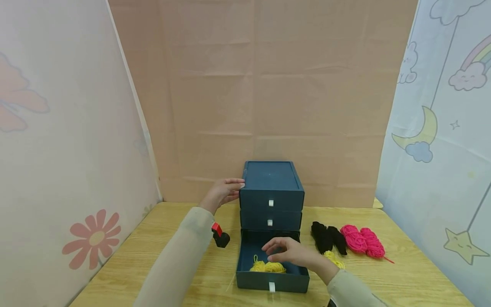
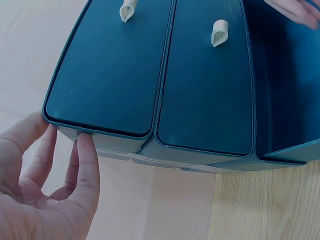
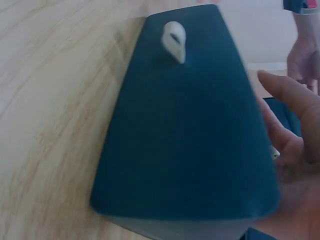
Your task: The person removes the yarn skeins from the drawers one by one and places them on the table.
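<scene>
A dark blue drawer box (image 1: 272, 175) stands on the table with its bottom drawer (image 1: 245, 280) pulled out. In that drawer, near the front, lies a bundle of yellow yarn (image 1: 267, 267). My left hand (image 1: 223, 192) rests its fingertips against the box's upper left side; the left wrist view shows the thumb and fingers (image 2: 87, 160) touching its edge. Over the pulled-out drawer hovers my right hand (image 1: 293, 253), fingers loosely bent and holding nothing. In the right wrist view this hand (image 3: 295, 135) is behind the drawer front (image 3: 185, 130), partly hidden by it.
Right of the box lie black yarn bundles (image 1: 324, 237), a pink yarn bundle (image 1: 362, 241) and more yellow yarn (image 1: 334, 258), partly covered by the right arm. White pull tabs (image 1: 271, 203) mark the drawers. A brown backdrop (image 1: 207, 128) rises behind.
</scene>
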`<state>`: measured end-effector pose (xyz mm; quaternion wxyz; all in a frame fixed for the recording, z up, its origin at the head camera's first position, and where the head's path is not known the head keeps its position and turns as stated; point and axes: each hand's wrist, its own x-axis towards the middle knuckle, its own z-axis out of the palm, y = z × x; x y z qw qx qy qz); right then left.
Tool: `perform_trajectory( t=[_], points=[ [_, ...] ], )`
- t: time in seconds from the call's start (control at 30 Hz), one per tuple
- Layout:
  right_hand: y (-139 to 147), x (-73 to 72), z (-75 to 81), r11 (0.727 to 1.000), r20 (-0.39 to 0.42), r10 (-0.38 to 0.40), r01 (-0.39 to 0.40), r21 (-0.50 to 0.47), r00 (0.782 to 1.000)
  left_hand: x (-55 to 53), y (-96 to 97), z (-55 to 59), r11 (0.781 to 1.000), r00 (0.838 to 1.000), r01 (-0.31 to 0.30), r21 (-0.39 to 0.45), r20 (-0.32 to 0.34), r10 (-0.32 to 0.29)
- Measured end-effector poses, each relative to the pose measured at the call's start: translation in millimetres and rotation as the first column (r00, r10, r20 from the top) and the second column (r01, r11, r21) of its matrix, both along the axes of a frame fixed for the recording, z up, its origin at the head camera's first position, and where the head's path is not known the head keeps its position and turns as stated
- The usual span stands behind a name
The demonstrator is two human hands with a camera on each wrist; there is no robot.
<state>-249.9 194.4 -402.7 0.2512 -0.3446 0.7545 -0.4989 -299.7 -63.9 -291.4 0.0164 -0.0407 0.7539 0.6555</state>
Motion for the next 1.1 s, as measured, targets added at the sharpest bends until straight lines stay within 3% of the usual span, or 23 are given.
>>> perform_trajectory(
  t=[0.4,0.7,0.87,1.1],
  points=[
    [-12.1,-2.2,-15.9,0.989,0.016,0.022,-0.024,0.147,1.0,-0.4,1.2,0.8,1.0,1.0,0.001,-0.011,0.009,0.0],
    [-17.1,-5.2,-15.3,0.97,-0.023,-0.002,0.007,0.245,1.0,-1.9,0.6,-0.2,1.0,1.0,0.011,-0.011,0.001,-0.011],
    [-17.3,-5.1,-15.1,0.966,-0.05,-0.038,0.05,0.253,0.998,-2.5,1.0,-0.8,1.0,1.0,0.014,-0.002,0.002,-0.014],
    [-12.4,-4.4,-16.8,0.972,-0.082,-0.126,0.139,0.19,0.989,-2.4,1.2,-1.4,1.0,1.0,0.013,-0.01,0.011,-0.013]
  ],
)
